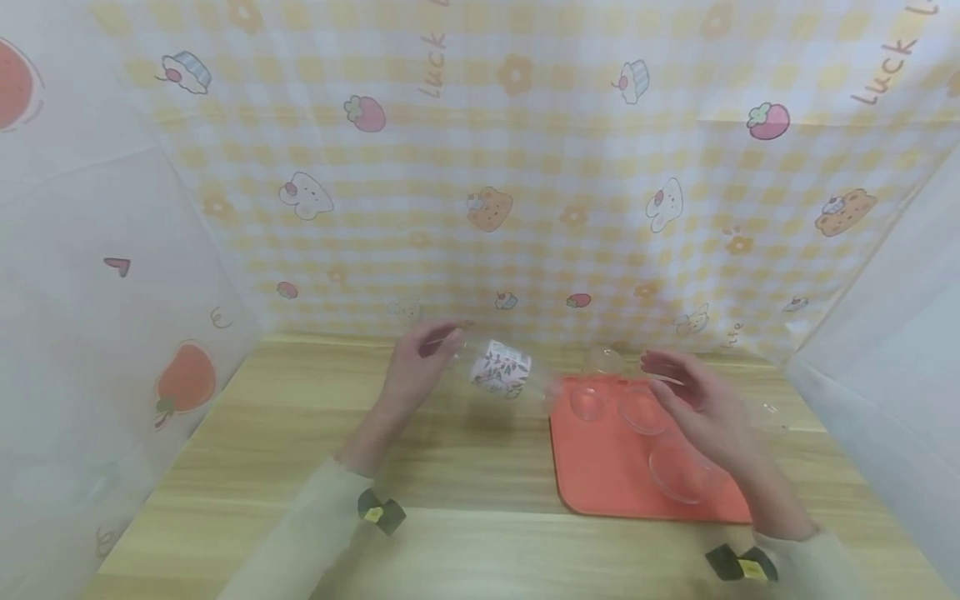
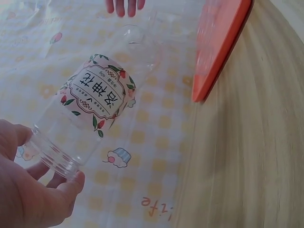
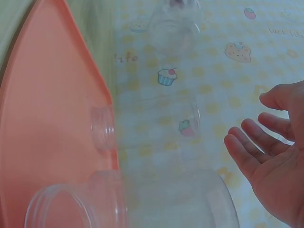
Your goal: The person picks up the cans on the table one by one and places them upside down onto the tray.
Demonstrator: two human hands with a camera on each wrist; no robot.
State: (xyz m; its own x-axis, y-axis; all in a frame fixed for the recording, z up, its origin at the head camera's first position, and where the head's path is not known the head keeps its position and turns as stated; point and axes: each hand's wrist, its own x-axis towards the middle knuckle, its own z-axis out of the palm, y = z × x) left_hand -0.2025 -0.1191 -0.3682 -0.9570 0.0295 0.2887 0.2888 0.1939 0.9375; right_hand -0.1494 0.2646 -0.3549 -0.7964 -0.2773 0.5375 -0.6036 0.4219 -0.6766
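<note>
A clear plastic jar (image 1: 501,369) with a floral label is held tilted above the table by my left hand (image 1: 420,362). In the left wrist view my left fingers and thumb grip its threaded neck (image 2: 54,154), and its base points away from that hand. The right hand (image 1: 697,408) hovers over the right part of an orange-red tray (image 1: 600,483), fingers spread loosely and holding nothing. Several clear jars stand on the tray; in the right wrist view one jar (image 3: 156,123) has its threaded neck toward the tray. The right hand is apart from them.
A wooden table (image 1: 300,467) lies under the tray. Behind it hangs a yellow checked cloth (image 1: 450,167) with cartoon prints; pale sheets (image 1: 82,333) stand at both sides. Clear rounded shapes show behind the tray and at its right, their outlines faint.
</note>
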